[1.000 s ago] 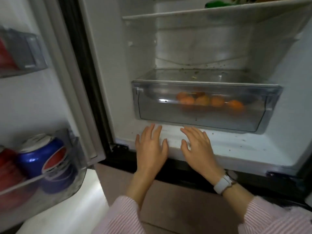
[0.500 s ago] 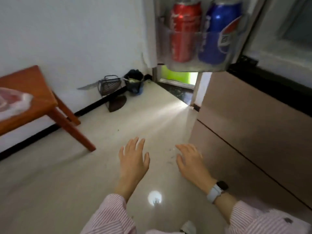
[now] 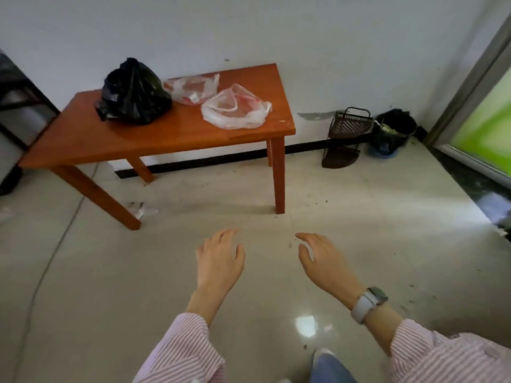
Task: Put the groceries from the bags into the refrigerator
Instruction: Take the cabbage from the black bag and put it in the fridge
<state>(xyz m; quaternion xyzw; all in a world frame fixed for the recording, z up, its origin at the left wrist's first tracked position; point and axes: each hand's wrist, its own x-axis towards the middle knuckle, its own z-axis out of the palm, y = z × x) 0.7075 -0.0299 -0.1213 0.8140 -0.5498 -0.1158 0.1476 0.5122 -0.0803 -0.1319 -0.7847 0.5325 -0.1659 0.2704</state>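
Note:
An orange wooden table (image 3: 171,136) stands against the white wall ahead. On it sit a bulging black plastic bag (image 3: 132,92) at the left and two clear plastic bags with red print: one (image 3: 192,88) behind, one (image 3: 235,109) at the right, lying slack. My left hand (image 3: 219,262) and my right hand (image 3: 322,261) hover over the floor well short of the table, fingers spread, holding nothing. A pale watch is on my right wrist. The refrigerator is out of view.
A dark wire basket (image 3: 347,125) over a dustpan and a black bin (image 3: 392,131) stand by the wall at right. A doorway with green light (image 3: 486,117) is far right. Crumpled paper (image 3: 142,210) lies under the table. A dark chair or stand (image 3: 16,106) is at left.
My view has swung left from the open refrigerator drawer of oranges, past the door cans, to the table with the bags. Both hands stayed empty and spread.

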